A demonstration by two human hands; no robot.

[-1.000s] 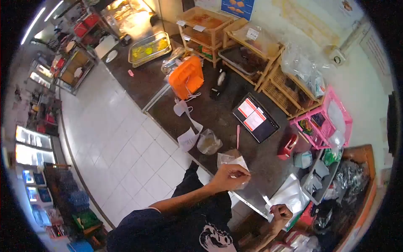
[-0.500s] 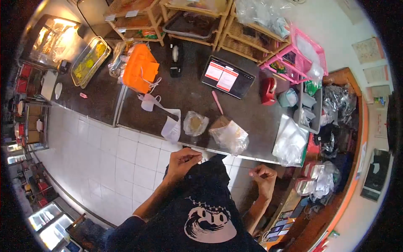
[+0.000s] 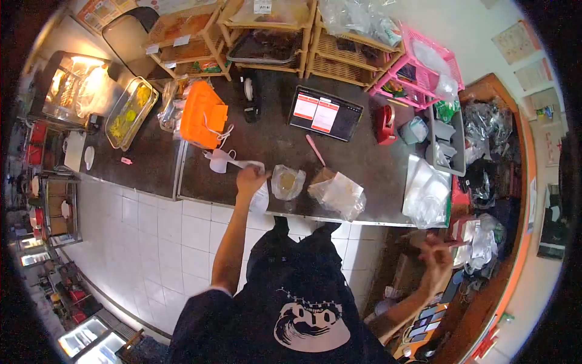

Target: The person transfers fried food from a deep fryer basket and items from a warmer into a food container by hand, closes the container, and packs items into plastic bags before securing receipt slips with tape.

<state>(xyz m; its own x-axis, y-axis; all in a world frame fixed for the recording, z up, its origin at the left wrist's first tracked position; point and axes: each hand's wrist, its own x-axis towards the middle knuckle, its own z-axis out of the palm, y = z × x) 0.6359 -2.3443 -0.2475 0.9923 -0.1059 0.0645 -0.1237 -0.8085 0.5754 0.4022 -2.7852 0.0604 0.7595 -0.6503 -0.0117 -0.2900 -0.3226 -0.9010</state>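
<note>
My left hand is over the dark counter's front edge, on the white paper strip; its fingers are bent together, and whether they grip the paper is hidden. Just right of it lies a small clear bag with something round and brownish inside. Farther right is a plastic bag with a white paper on it. My right hand hangs in front of the counter at the right, blurred, below a stack of clear plastic bags.
Behind stand a tablet, a black tape dispenser, an orange basket, wooden racks and a pink rack. A red dispenser and a grey tray are at the right, a food tray at the left.
My left hand has moved from in front of my body up to the white paper strip. My right hand has moved right, away from my body. The view has turned and shifted.
</note>
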